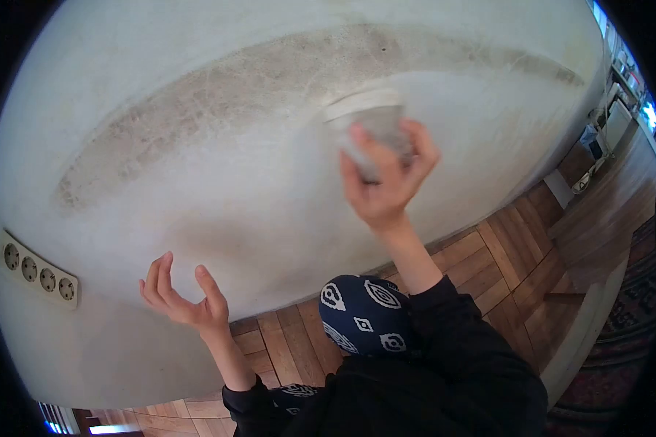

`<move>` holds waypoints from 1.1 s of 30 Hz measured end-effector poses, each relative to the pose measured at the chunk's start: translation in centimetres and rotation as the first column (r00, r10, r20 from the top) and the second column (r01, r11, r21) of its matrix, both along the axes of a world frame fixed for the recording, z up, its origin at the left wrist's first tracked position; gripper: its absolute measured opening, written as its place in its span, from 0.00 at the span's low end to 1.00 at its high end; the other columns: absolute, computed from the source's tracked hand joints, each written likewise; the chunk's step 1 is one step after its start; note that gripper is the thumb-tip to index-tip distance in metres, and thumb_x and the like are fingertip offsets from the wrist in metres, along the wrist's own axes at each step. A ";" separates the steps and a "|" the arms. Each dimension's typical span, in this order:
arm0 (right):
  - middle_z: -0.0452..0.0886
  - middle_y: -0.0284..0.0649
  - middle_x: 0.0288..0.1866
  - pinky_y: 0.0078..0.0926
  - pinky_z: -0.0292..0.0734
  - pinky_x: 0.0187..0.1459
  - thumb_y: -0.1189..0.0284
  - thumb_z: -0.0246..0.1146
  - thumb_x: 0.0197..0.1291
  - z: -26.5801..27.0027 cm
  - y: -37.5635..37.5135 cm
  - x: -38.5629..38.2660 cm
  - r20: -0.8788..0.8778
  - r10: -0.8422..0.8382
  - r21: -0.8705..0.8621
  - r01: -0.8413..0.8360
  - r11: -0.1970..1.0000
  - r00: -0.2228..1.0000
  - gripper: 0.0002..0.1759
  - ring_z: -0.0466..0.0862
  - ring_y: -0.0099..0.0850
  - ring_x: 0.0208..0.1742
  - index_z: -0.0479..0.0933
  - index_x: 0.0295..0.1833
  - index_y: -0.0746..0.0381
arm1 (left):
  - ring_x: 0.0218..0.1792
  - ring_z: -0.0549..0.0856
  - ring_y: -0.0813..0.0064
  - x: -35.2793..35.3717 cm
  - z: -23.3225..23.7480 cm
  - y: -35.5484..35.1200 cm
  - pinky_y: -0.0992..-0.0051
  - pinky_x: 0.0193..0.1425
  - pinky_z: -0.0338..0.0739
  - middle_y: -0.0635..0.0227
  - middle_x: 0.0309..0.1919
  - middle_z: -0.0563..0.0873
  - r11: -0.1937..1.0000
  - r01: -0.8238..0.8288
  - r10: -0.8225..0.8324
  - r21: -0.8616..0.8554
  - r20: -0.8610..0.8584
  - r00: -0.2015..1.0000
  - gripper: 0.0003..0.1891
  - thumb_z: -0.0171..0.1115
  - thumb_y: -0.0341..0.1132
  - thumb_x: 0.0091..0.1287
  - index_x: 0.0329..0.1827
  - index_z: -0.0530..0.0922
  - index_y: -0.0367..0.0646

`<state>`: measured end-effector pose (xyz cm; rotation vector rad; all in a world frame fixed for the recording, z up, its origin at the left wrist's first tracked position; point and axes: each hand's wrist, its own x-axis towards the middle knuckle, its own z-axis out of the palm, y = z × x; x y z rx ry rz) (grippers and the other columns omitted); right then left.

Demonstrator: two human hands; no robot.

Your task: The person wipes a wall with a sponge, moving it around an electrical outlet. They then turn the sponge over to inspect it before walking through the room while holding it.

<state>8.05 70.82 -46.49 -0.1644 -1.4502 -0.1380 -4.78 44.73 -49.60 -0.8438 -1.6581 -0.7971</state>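
Note:
My right hand [390, 171] is wrapped round a pale greyish block [372, 116], blurred by motion, whose whitish upper edge lies against the white wall [270, 182]. Just above the block runs a long, curved, rough grey-brown patch [248, 76] on the wall, with a small dark hole in it. Lower down on the left, my left hand [186, 295] is raised in front of the wall, fingers apart and curled a little, holding nothing.
A strip of sockets [40, 269] is fixed on the wall at the left. Parquet floor [488, 255] lies below. A wooden surface [612, 197], cables and a patterned rug [634, 313] are at the right. My patterned knee [368, 313] is near the wall.

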 end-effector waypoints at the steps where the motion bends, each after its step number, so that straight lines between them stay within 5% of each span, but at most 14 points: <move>1: 0.66 0.48 0.57 0.35 0.67 0.53 0.72 0.72 0.48 -0.4 0.5 -0.2 -0.071 0.020 -0.064 -0.025 0.998 0.997 0.22 0.67 0.42 0.59 0.82 0.53 0.54 | 0.58 0.73 0.60 0.2 0.1 0.0 0.61 0.63 0.65 0.58 0.53 0.78 1.000 -0.002 0.002 -0.002 -0.006 1.000 0.18 0.60 0.34 0.66 0.57 0.75 0.37; 3: 0.70 0.48 0.55 0.35 0.66 0.53 0.71 0.72 0.46 -0.5 1.3 -0.8 -0.207 0.048 -0.185 -0.087 0.979 0.977 0.24 0.69 0.42 0.57 0.83 0.53 0.49 | 0.58 0.73 0.60 0.4 0.2 -0.2 0.61 0.64 0.65 0.59 0.53 0.78 1.000 -0.002 0.002 0.005 -0.010 1.000 0.18 0.60 0.34 0.66 0.57 0.75 0.37; 6: 0.69 0.49 0.56 0.36 0.67 0.52 0.73 0.73 0.44 -1.1 -1.3 0.3 0.195 0.112 0.061 -0.126 0.990 0.974 0.25 0.69 0.44 0.58 0.83 0.53 0.52 | 0.58 0.73 0.60 0.8 0.4 -0.2 0.61 0.63 0.65 0.59 0.53 0.78 1.000 -0.010 0.010 -0.002 0.003 1.000 0.18 0.60 0.34 0.65 0.57 0.75 0.37; 9: 0.65 0.49 0.62 0.37 0.67 0.58 0.74 0.75 0.45 -2.0 0.5 0.0 -0.059 0.098 -0.131 -0.105 0.986 0.993 0.23 0.68 0.43 0.61 0.83 0.51 0.56 | 0.57 0.74 0.59 0.5 0.7 -0.4 0.61 0.63 0.65 0.58 0.53 0.78 0.999 -0.037 0.037 -0.018 0.006 0.999 0.18 0.60 0.33 0.65 0.57 0.75 0.36; 14: 0.67 0.53 0.62 0.42 0.70 0.57 0.71 0.74 0.43 -3.5 -2.9 1.1 0.342 0.419 -0.094 -0.413 0.906 0.841 0.24 0.70 0.46 0.59 0.84 0.51 0.53 | 0.56 0.75 0.58 1.6 1.4 -0.6 0.61 0.62 0.67 0.56 0.53 0.78 0.999 -0.054 0.053 0.004 0.044 0.998 0.18 0.60 0.31 0.64 0.56 0.75 0.36; 15: 0.66 0.54 0.62 0.42 0.70 0.58 0.70 0.75 0.43 -3.7 -3.9 1.1 0.439 0.500 -0.088 -0.518 0.851 0.746 0.23 0.70 0.46 0.59 0.84 0.50 0.53 | 0.56 0.75 0.58 1.9 1.6 -0.7 0.61 0.63 0.67 0.55 0.53 0.78 0.999 -0.040 0.039 0.018 0.055 0.998 0.18 0.60 0.31 0.64 0.56 0.75 0.35; 18: 0.65 0.55 0.64 0.44 0.68 0.61 0.67 0.75 0.47 -5.0 -6.7 0.8 0.244 0.883 -0.282 -0.842 0.460 0.401 0.27 0.71 0.47 0.61 0.79 0.56 0.55 | 0.55 0.75 0.57 3.1 2.5 -1.7 0.61 0.63 0.67 0.53 0.52 0.78 0.996 -0.038 0.034 0.077 0.049 0.998 0.18 0.60 0.32 0.64 0.55 0.75 0.33; 21: 0.64 0.56 0.66 0.44 0.66 0.64 0.65 0.74 0.50 -6.4 -8.7 0.6 0.017 0.999 -0.479 -0.878 -0.026 -0.039 0.35 0.70 0.48 0.65 0.71 0.64 0.57 | 0.55 0.75 0.58 3.9 3.2 -2.5 0.61 0.62 0.67 0.52 0.51 0.77 0.981 -0.043 0.044 0.191 -0.006 0.999 0.19 0.59 0.33 0.64 0.55 0.74 0.31; 22: 0.64 0.56 0.67 0.44 0.67 0.65 0.60 0.71 0.55 -7.3 -8.8 0.3 0.068 0.989 -0.510 -0.856 -0.081 -0.134 0.40 0.70 0.48 0.66 0.62 0.69 0.60 | 0.54 0.75 0.58 4.2 3.3 -3.2 0.61 0.61 0.67 0.52 0.51 0.77 0.979 -0.088 0.091 0.185 -0.006 0.996 0.20 0.57 0.35 0.64 0.55 0.73 0.31; 24: 0.62 0.57 0.69 0.46 0.69 0.63 0.53 0.66 0.58 -7.0 -10.2 1.0 -0.282 0.885 -0.679 -0.575 -0.457 -0.370 0.41 0.69 0.50 0.67 0.59 0.71 0.59 | 0.51 0.77 0.60 4.3 3.4 -3.8 0.56 0.66 0.61 0.55 0.46 0.80 0.949 -0.083 0.110 0.305 -0.073 0.991 0.20 0.59 0.38 0.61 0.53 0.74 0.34; 27: 0.62 0.54 0.71 0.45 0.76 0.51 0.40 0.50 0.63 -6.4 -12.0 0.1 -0.713 0.536 -0.576 -0.059 -0.815 -0.452 0.44 0.74 0.48 0.59 0.55 0.75 0.58 | 0.48 0.78 0.60 4.4 3.7 -5.3 0.56 0.65 0.62 0.56 0.44 0.81 0.902 -0.130 0.211 0.411 -0.157 0.965 0.20 0.58 0.40 0.61 0.51 0.74 0.34; 29: 0.62 0.53 0.71 0.42 0.76 0.45 0.39 0.45 0.65 -4.6 -13.5 -1.7 -0.868 0.165 -0.333 0.304 -0.893 -0.469 0.43 0.74 0.46 0.54 0.54 0.76 0.57 | 0.47 0.78 0.60 5.8 3.7 -6.6 0.58 0.62 0.66 0.55 0.45 0.80 0.870 -0.201 0.305 0.449 -0.172 0.937 0.20 0.55 0.40 0.63 0.51 0.73 0.33; 33: 0.63 0.51 0.71 0.39 0.75 0.40 0.41 0.41 0.68 -1.9 -19.4 -6.1 -0.911 -0.096 -0.176 0.587 -0.790 -0.402 0.40 0.75 0.42 0.50 0.54 0.75 0.58 | 0.46 0.78 0.62 8.2 5.8 -11.4 0.64 0.56 0.70 0.54 0.48 0.78 0.751 -0.287 0.436 0.594 -0.120 0.892 0.19 0.49 0.38 0.66 0.53 0.71 0.32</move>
